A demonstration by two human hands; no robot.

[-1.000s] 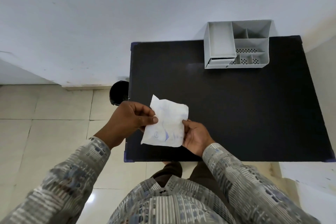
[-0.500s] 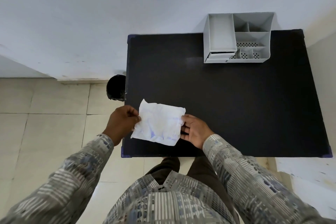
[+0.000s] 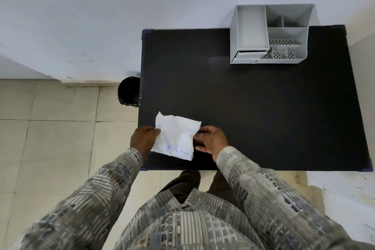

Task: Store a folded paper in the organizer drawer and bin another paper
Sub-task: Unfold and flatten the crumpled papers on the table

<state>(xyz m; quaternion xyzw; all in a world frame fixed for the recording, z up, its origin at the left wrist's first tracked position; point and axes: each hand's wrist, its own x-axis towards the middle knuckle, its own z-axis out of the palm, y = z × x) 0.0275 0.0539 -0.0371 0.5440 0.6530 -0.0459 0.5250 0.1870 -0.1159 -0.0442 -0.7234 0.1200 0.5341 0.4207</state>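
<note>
A creased white paper (image 3: 176,137) with faint blue marks is held over the near left corner of the black table (image 3: 263,111). My left hand (image 3: 143,140) pinches its left edge and my right hand (image 3: 211,141) pinches its right edge. A grey desk organizer (image 3: 269,33) stands at the table's far right, against the wall, with its small drawer (image 3: 248,57) at the lower left pulled slightly out. A black bin (image 3: 128,91) stands on the floor beside the table's left edge.
A white wall runs behind the table. Beige floor tiles (image 3: 56,140) lie to the left. A pale surface with marks (image 3: 345,195) shows at the lower right. My legs are under the table's near edge.
The paper has been turned from upright to lying wider, and lowered toward the table's near left corner. My hands have shifted to its left and right edges.
</note>
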